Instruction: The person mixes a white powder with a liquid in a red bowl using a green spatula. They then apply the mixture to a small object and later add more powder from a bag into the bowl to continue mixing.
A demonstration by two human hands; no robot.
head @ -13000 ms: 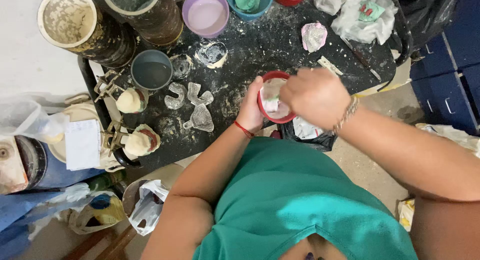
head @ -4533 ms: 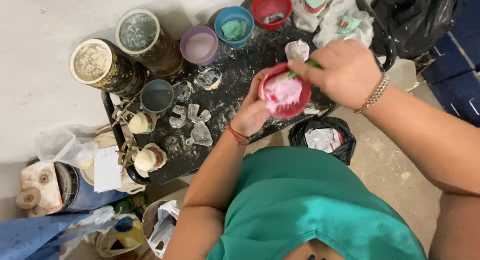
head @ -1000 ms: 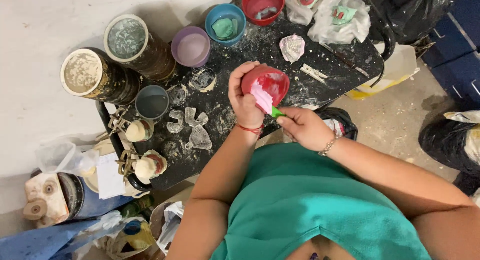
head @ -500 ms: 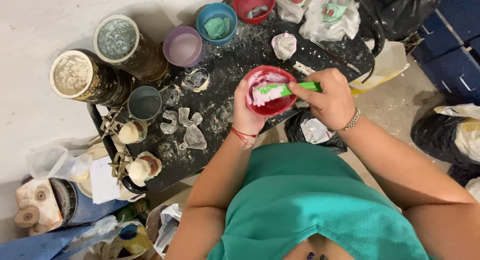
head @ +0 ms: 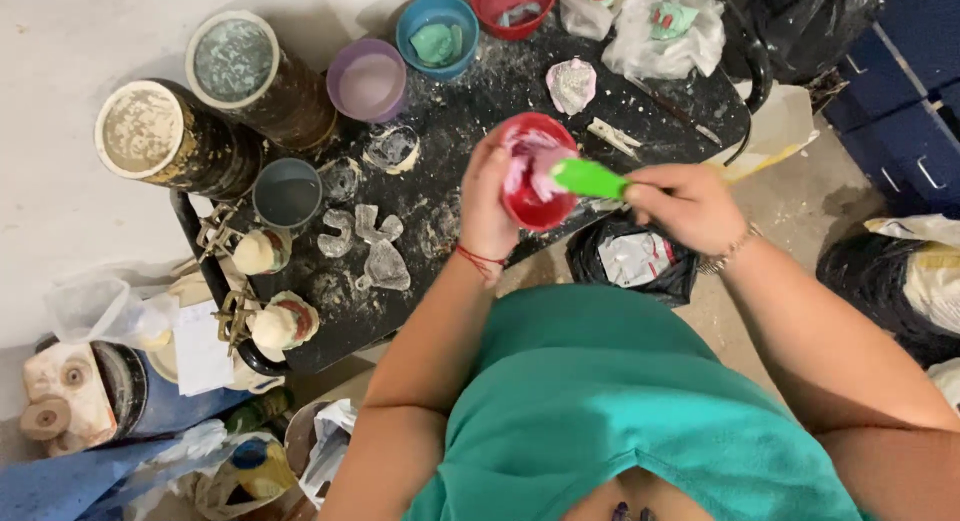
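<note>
While held, red bowl [head: 540,171] (pink paste)

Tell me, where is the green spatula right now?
In the head view, the green spatula is near the middle, held in the right hand, its tip in the red bowl that the left hand cups over the black table.

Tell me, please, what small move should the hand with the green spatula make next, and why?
Probably another sweep of the green spatula along the inner wall of the red bowl. The left hand holds the bowl tilted above the black tray, and pink paste clings unevenly to its inside, so it likely needs more mixing. The right hand already grips the handle.
</note>
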